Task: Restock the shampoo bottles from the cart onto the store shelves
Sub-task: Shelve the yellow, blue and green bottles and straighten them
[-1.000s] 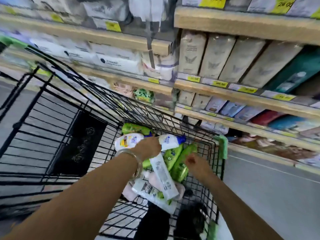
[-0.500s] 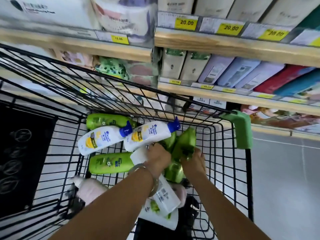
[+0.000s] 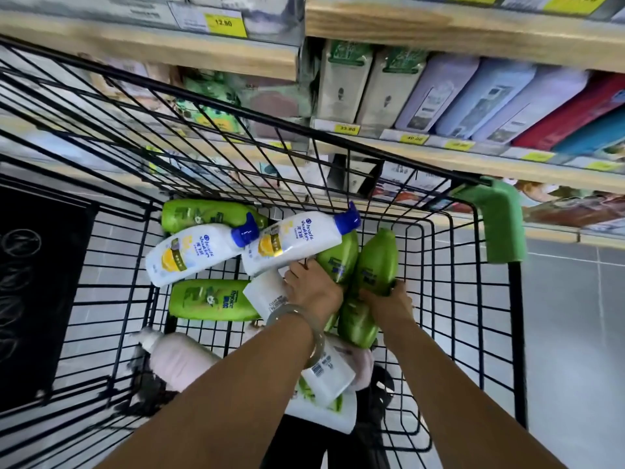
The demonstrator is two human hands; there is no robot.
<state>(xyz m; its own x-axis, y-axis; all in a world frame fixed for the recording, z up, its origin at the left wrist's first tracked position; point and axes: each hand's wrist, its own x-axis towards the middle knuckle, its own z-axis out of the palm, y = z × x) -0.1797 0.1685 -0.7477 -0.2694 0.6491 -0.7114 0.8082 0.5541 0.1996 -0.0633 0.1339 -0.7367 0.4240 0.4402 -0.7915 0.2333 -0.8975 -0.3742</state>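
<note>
The right hand [image 3: 389, 301] curls its fingers [image 3: 400, 286] and thumb round the lower body of a green shampoo bottle [image 3: 377, 258]. The bottle lies in the black wire cart [image 3: 436, 299], its cap end pointing away from the fingertips toward the store shelves [image 3: 473, 32]. Just left of those fingers, the left hand [image 3: 313, 289], with a bangle [image 3: 297, 313] at the wrist, bends its fingers down onto a second green bottle [image 3: 338, 260]. The fingertips are hidden, so I cannot tell whether they hold anything. Just beyond the left knuckles lies a blue-capped Head & Shoulders bottle [image 3: 291, 245], with its twin [image 3: 199, 253] farther left. Under the left wrist lies a white bottle [image 3: 333, 370]. Left of that wrist lie a third green bottle [image 3: 209, 299] and a pink bottle [image 3: 179, 363].
</note>
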